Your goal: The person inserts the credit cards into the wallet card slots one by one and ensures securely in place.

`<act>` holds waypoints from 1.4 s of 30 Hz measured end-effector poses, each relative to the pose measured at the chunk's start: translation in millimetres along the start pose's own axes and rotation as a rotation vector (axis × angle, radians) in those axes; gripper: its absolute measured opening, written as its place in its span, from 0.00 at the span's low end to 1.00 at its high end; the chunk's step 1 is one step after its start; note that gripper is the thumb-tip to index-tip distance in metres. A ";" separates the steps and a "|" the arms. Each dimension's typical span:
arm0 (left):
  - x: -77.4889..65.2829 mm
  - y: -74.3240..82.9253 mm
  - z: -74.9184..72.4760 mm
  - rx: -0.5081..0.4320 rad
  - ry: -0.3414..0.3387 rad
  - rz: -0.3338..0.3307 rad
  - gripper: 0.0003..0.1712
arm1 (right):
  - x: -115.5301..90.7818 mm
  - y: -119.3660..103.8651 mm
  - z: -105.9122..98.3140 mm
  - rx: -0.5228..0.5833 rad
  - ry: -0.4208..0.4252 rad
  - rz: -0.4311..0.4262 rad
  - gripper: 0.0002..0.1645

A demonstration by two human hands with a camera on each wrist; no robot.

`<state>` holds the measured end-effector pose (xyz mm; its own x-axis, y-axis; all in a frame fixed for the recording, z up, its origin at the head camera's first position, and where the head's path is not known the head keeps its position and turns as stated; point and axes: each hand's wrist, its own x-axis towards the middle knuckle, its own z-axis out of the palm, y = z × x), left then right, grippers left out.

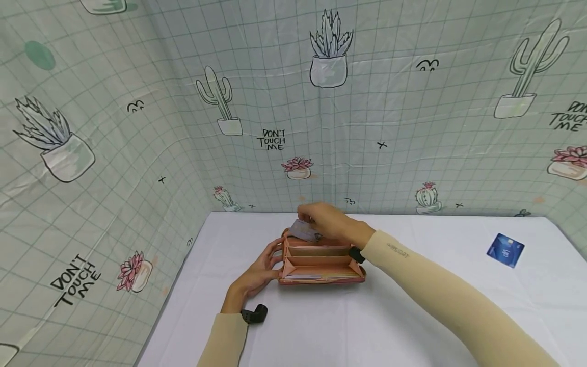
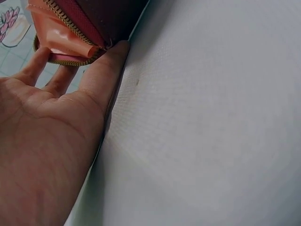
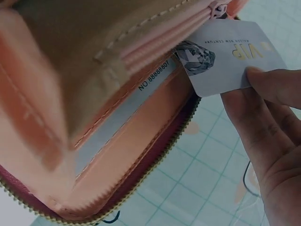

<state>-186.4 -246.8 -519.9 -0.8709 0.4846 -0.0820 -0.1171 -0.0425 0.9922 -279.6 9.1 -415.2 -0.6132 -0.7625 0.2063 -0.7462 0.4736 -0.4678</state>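
Observation:
An unzipped wallet (image 1: 323, 281) with a peach lining and several inner compartments stands open-side up on the table. My left hand (image 1: 258, 271) grips its left end. In the left wrist view, the thumb lies against the outside while the other fingers reach round the zipped edge. My right hand (image 1: 331, 221) pinches a silver VIP card (image 3: 230, 56) between thumb and fingers at the wallet's back left. One corner of that card dips by the rear compartment. Behind the stitched lining, another card (image 3: 120, 110) marked with a number sits in a slot.
A blue chip card (image 1: 505, 250) lies flat on the white table (image 1: 412, 316), far to the right. A cloth printed with cacti (image 1: 385, 117) hangs behind the table and along its left side. Dark wrist straps are on both wrists.

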 end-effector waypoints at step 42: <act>0.2 -4.0 -5.4 0.048 -0.032 0.028 0.58 | 19.1 -8.5 13.9 -0.157 -0.228 -0.042 0.16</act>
<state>-188.7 -251.2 -524.3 -0.8574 0.5120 -0.0523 -0.0695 -0.0145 0.9975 -281.3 -15.6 -419.2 -0.5197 -0.8542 0.0158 -0.8119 0.4880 -0.3203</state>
